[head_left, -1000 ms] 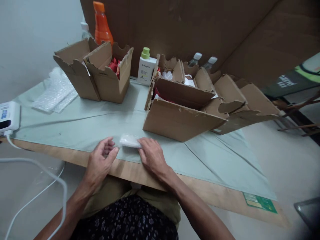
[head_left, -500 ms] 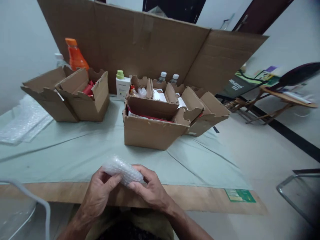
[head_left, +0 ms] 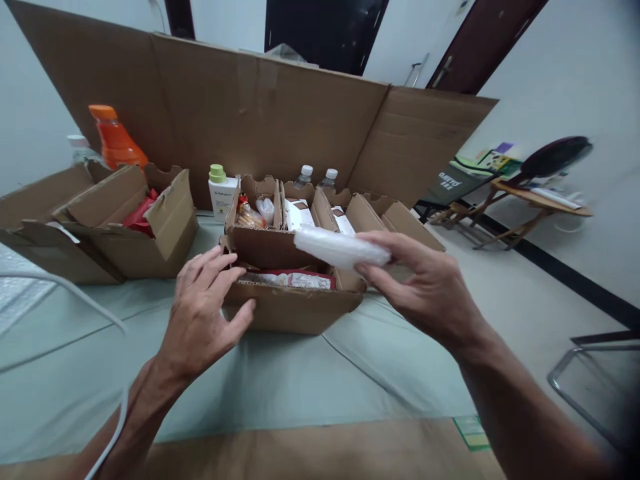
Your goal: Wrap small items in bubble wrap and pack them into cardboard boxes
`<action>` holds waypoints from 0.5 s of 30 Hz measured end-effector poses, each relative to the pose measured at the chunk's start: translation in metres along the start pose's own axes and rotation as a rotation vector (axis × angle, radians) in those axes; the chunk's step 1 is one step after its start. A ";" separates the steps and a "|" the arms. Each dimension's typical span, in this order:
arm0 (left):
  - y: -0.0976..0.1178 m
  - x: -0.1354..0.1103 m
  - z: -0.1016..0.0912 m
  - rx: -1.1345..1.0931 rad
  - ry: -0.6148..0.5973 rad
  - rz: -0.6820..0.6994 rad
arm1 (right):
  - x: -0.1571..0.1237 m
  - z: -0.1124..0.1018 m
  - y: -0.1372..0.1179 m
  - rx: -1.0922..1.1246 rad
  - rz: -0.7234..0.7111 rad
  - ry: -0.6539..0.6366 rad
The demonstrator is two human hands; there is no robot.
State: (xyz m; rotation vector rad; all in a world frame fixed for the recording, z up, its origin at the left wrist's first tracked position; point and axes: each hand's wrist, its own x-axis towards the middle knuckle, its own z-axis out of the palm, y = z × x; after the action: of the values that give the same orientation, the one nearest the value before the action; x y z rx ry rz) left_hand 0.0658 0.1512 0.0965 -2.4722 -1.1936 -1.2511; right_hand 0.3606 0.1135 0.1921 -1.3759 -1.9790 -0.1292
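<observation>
A bubble-wrap roll (head_left: 340, 248) is pinched by one end between the thumb and fingers of my right hand (head_left: 423, 283). It hangs tilted above the front cardboard box (head_left: 295, 313); whatever the wrap encloses cannot be made out. Inside that box lies a red and white packet (head_left: 295, 279). My left hand (head_left: 205, 307) is at the box's left end, fingers apart, its fingertips over the box edge. Whether they press on the cardboard I cannot tell.
Behind the front box stand several open boxes, one with small bagged items (head_left: 253, 215). Two more sit left, one holding red packets (head_left: 141, 213). A white bottle (head_left: 223, 193), an orange bottle (head_left: 117, 139) and a cardboard screen (head_left: 210, 100) are behind. A white cable (head_left: 95, 307) crosses at left.
Both hands have gone forward from the table's front edge to the front box. My left hand has let go of the bubble-wrap roll, which my right hand now carries alone.
</observation>
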 end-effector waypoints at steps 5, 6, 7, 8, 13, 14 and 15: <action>-0.001 0.001 -0.003 -0.038 -0.003 0.041 | 0.063 0.030 -0.010 -0.372 -0.171 -0.429; -0.001 0.001 -0.004 -0.046 -0.009 0.041 | 0.072 0.040 -0.014 -0.413 -0.197 -0.507; -0.001 0.001 -0.004 -0.054 -0.012 0.040 | 0.080 0.051 -0.018 -0.439 -0.219 -0.578; -0.001 0.001 -0.003 -0.059 -0.013 0.039 | 0.086 0.061 -0.022 -0.451 -0.237 -0.643; -0.003 0.001 -0.001 -0.052 -0.026 0.025 | 0.101 0.089 -0.027 -0.433 -0.228 -1.005; -0.003 0.001 -0.001 -0.044 -0.032 0.023 | 0.102 0.088 -0.025 -0.394 -0.202 -1.071; -0.003 0.001 0.000 -0.034 -0.037 0.022 | 0.103 0.085 -0.023 -0.338 -0.178 -1.121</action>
State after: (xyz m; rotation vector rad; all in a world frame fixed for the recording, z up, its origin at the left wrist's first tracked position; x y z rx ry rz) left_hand 0.0639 0.1536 0.0968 -2.5362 -1.1597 -1.2357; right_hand 0.2804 0.2227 0.1974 -1.6645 -3.1094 0.3178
